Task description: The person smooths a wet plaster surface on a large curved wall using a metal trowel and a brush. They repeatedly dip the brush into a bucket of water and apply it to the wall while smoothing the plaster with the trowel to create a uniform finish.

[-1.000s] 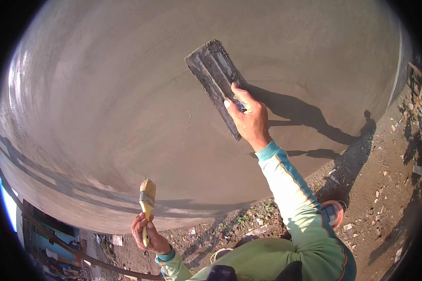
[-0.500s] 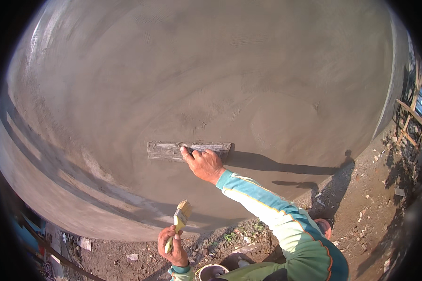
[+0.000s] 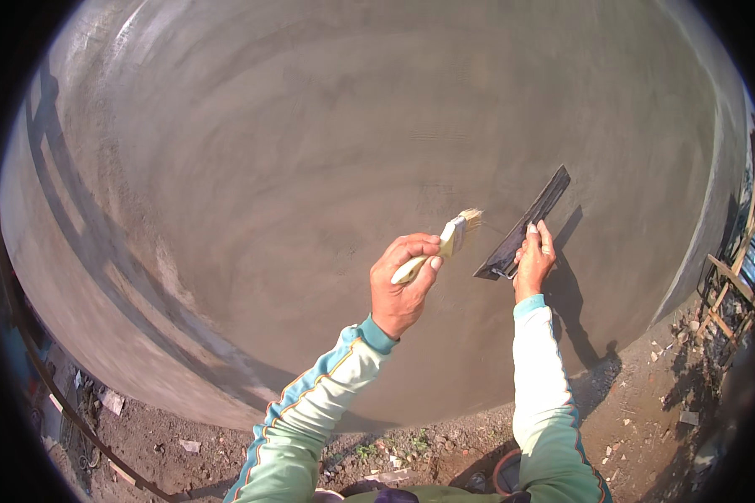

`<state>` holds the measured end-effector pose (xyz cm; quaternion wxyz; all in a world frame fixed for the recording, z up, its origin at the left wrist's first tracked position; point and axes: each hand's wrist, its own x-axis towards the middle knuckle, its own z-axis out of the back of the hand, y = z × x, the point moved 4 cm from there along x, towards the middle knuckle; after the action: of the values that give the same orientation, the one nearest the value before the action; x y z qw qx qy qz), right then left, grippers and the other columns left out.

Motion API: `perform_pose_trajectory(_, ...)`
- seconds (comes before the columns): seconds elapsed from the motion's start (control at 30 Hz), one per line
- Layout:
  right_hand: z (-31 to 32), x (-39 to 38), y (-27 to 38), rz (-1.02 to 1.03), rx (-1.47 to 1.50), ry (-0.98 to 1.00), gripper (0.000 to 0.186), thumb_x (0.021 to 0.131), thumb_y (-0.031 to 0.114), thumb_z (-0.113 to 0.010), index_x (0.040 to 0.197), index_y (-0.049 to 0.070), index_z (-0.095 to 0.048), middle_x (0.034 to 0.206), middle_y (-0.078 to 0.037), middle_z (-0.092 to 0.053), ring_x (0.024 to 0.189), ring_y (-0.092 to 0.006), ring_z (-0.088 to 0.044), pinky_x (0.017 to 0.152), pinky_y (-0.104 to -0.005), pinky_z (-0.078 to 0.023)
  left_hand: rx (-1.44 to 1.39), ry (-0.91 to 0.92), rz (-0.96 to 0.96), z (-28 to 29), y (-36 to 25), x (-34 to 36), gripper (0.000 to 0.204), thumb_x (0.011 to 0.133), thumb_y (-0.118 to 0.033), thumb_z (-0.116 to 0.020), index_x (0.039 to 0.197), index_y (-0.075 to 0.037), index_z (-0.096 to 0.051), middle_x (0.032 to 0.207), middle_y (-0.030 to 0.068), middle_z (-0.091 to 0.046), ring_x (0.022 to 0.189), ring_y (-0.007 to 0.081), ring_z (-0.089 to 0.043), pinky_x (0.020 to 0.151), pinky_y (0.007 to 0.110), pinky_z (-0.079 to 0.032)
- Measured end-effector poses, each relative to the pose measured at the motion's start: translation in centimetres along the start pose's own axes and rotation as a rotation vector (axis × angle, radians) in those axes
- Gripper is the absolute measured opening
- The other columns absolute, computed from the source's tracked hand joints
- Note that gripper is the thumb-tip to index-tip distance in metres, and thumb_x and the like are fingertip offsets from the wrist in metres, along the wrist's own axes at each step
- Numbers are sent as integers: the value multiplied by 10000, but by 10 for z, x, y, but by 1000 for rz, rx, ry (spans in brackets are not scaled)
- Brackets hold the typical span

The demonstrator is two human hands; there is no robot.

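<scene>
In my left hand (image 3: 403, 289) is a paintbrush (image 3: 455, 236) with a pale handle, gripped between thumb and fingers. Its light bristles point up and to the right, toward the trowel. My right hand (image 3: 533, 260) grips a long rectangular plastering trowel (image 3: 524, 222) by its handle. The trowel is tilted, its long blade slanting from lower left to upper right, and it casts a shadow on the wall. Both tools are in front of a broad grey plastered wall (image 3: 327, 151), which has faint curved smoothing marks. Whether the bristles touch the wall or trowel I cannot tell.
Bare soil with rubble (image 3: 201, 457) runs along the wall's foot. Wooden sticks (image 3: 731, 281) are piled at the far right. Behind my right forearm stands a reddish bucket (image 3: 507, 471). A long dark curved strip (image 3: 84, 432) lies at the lower left.
My right hand has lifted the trowel off the wall, turned it steeply and moved it right. The left hand has raised the paintbrush up and rightward, close to the trowel.
</scene>
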<state>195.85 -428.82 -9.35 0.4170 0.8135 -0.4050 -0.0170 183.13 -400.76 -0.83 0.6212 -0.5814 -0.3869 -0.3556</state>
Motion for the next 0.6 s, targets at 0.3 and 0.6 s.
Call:
perform_pose_trajectory(0.3,-31,45,0,83,-53,35,456,980,127,-691,1410,9,-601,782,15,-567,549,-55,-453,466,-236,-397,171,-5,-203,-30,17,134,122,923,20,-713,1039,-17,-717,1079,73,-713,963,178,-699,833,330,-597)
perform_pose_trajectory(0.6,-202,-62,41,476,-354,387,506,942,213,-687,1369,-51,-620,1349,-246,-668,1277,-359,-639,1078,-405,-493,273,-510,-80,298,-20,6,162,997,-34,-672,1142,39,-685,1198,145,-678,1071,230,-696,907,365,-650)
